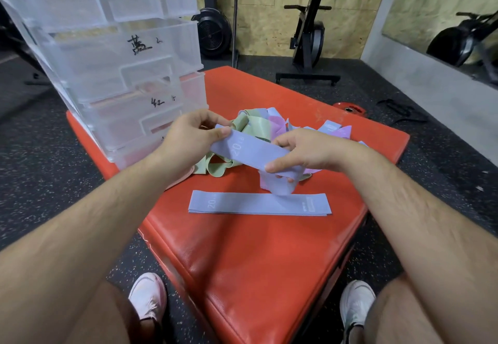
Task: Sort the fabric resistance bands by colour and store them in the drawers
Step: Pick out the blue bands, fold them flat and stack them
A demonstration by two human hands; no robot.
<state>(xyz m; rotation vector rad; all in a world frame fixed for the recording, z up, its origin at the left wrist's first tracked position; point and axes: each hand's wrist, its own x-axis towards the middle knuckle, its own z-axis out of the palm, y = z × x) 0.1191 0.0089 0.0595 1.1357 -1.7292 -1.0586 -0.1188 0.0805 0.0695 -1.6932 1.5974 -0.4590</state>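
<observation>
Left grip (188, 136) and right grip (304, 149) each pinch an end of the blue band (250, 152), long axis between them; drawers (107, 57) nearer left.

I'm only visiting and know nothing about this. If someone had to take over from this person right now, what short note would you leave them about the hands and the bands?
Left hand pinches one end of the held blue band. Right hand grips its other end, above the red mat.
The flat blue band lies on the mat nearer the person. The mixed pile of green, pink and blue bands sits behind the hands. The clear drawers stand at the mat's far left corner.
Done: one blue band laid out flat.
Left: flatten the held one, sort the pile, fill the drawers. I cannot tell what the drawers already hold.
</observation>
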